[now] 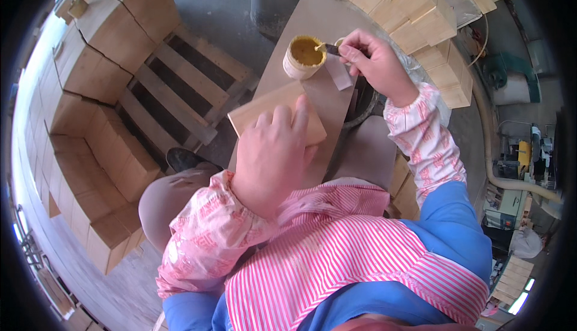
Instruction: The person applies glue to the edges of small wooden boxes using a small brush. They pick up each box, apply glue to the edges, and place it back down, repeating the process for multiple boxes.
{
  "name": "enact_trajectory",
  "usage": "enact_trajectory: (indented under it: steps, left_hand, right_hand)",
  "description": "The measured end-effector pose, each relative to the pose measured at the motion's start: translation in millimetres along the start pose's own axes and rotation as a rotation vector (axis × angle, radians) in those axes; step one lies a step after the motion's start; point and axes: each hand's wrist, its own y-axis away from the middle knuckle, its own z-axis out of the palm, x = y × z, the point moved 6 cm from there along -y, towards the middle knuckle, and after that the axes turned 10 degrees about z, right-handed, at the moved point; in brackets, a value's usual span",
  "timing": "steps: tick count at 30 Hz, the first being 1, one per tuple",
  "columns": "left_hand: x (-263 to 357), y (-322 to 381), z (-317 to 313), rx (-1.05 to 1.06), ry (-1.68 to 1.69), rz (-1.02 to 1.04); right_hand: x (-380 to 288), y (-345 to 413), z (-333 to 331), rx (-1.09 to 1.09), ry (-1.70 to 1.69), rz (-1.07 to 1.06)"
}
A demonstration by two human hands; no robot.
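Observation:
My left hand (275,150) lies over a flat wooden board (266,101) on the narrow brown bench, its fingers spread across the top and the thumb at the near edge. In my right hand (369,60) a small dark-handled tool (332,50), perhaps a putty knife, is pinched between thumb and fingers. Yellow paste clings to its tip, which is at the rim of an open tub (299,70) of yellow paste. Beyond my right fingers a second small round container (339,42) is partly hidden. A pale strip (339,75) lies on the bench beside the tub.
The brown bench top (293,24) runs away between my knees. A slatted wooden pallet (180,83) stands on the floor to the left, with stacked wooden boxes (103,29) around it. More wooden boxes (419,11) are piled at the upper right. A dark bucket (367,108) stands beside the bench.

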Motion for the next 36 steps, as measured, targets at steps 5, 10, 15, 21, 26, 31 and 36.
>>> enact_trajectory:
  steps: [5, 10, 15, 21, 26, 31, 36]
  left_hand:
    - [8, 11, 1, 0.008, -0.020, 0.077]
    - [10, 18, -2, 0.064, -0.050, 0.107]
    - [6, 18, 2, 0.033, 0.005, 0.067]
    - [5, 18, 2, 0.030, 0.031, 0.063]
    - [9, 20, 0, 0.067, -0.020, 0.112]
    - [6, 19, 1, 0.047, 0.002, 0.082]
    - [29, 31, -5, 0.186, 0.057, 0.295]
  right_hand:
    - [-40, 57, 14, 0.053, 0.304, -0.411]
    - [-54, 77, 46, 0.113, 0.571, -0.675]
    - [-56, 75, 55, 0.174, 0.750, -0.725]
    - [-67, 79, 56, 0.179, 0.743, -0.744]
    - [-74, 77, 61, 0.135, 0.927, -0.763]
    - [-82, 73, 49, 0.198, 0.998, -0.761]
    - [-73, 88, 38, 0.261, 0.846, -0.676]
